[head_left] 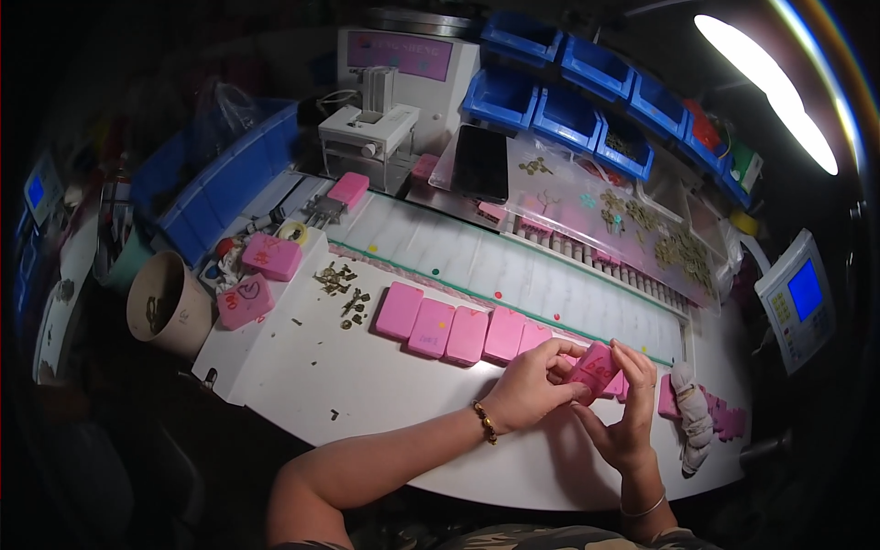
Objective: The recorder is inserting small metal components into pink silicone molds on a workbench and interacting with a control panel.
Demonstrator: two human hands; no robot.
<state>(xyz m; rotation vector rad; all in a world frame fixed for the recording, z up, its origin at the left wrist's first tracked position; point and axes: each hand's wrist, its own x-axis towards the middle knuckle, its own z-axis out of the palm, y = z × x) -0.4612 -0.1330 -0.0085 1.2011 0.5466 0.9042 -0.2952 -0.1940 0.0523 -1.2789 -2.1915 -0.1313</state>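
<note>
A pink rounded block (pixel 598 365) with red marking on its face is held up over the white table, tilted, between my two hands. My left hand (pixel 533 387), with a beaded bracelet at the wrist, is closed round its left side, thumb on the lower edge. The fingers of my right hand (pixel 632 423) rest against the block's right edge, its thumb near the lower side. To the left of my hands, several similar pink blocks (pixel 400 310) stand in a leaning row along the conveyor-like strip. More pink pieces are partly hidden behind my hands.
Small brass-coloured parts (pixel 335 278) lie scattered on the table (pixel 312 367) at left. A beige bucket (pixel 168 307), a white machine (pixel 367 137), blue bins (pixel 502 96), a phone (pixel 480 163), a wrapped white cloth bundle (pixel 694 422) and a control panel (pixel 797 298) surround the work area.
</note>
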